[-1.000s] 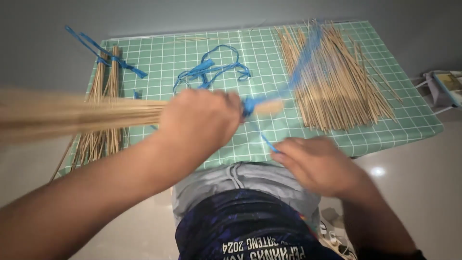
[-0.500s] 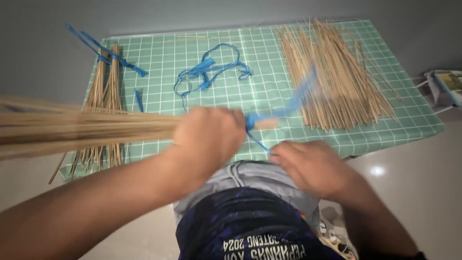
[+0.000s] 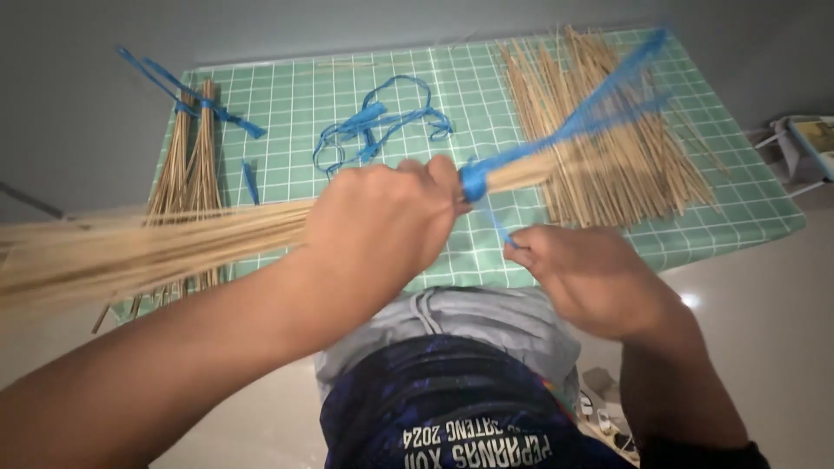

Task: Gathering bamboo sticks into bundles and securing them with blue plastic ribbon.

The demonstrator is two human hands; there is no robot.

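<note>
swinging up since 0.5 s ago, the loose end of the blue string (image 3: 599, 100) now streams toward the far right over the loose sticks (image 3: 608, 130), so the wrap looks to be pulling tighter. left hand (image 3: 382, 221) is clenched around the stick bundle (image 3: 148, 252), held above the checked green table (image 3: 295, 104). right hand (image 3: 591, 278) pinches the string's short end below. the bundle is thin, tan, blurred leftward.
</note>
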